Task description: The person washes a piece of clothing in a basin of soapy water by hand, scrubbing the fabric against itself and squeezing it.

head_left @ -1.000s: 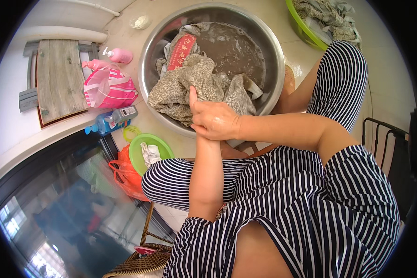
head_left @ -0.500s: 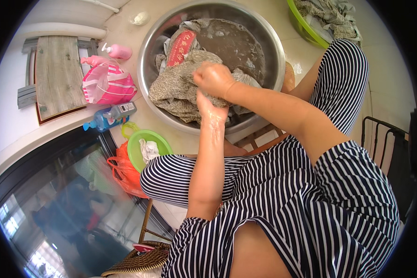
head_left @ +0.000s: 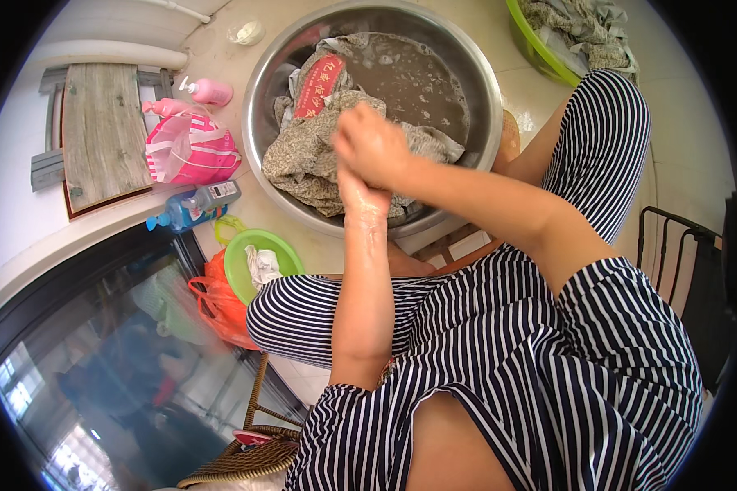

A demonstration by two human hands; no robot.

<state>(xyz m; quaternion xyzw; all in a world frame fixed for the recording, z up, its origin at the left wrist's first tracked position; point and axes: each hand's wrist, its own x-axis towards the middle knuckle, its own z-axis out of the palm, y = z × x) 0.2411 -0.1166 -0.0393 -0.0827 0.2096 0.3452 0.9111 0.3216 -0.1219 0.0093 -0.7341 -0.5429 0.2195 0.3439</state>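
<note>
A large steel basin (head_left: 258, 131) holds murky brown water (head_left: 413, 78) and a heap of wet, mottled grey-brown cloth (head_left: 299, 155). A red label (head_left: 319, 82) with pale markings is attached to the cloth. My right hand (head_left: 375, 149) is closed over a fold of the cloth, slightly blurred. Just below it, my left hand (head_left: 362, 195) is wet and presses up against the same bunched cloth, its fingers mostly hidden behind the right hand. Both hands are close together above the near half of the basin.
A green tub (head_left: 540, 53) with similar cloth stands far right. On the left are a pink pump bottle (head_left: 209, 91), a pink bag (head_left: 192, 151), a blue bottle (head_left: 188, 211), a small green basin (head_left: 241, 274) and a red plastic bag (head_left: 221, 307). My striped knees flank the steel basin's near side.
Both hands have shifted slightly left, and the right hand has moved up a little over the left. The cloth between them has moved slightly with them.
</note>
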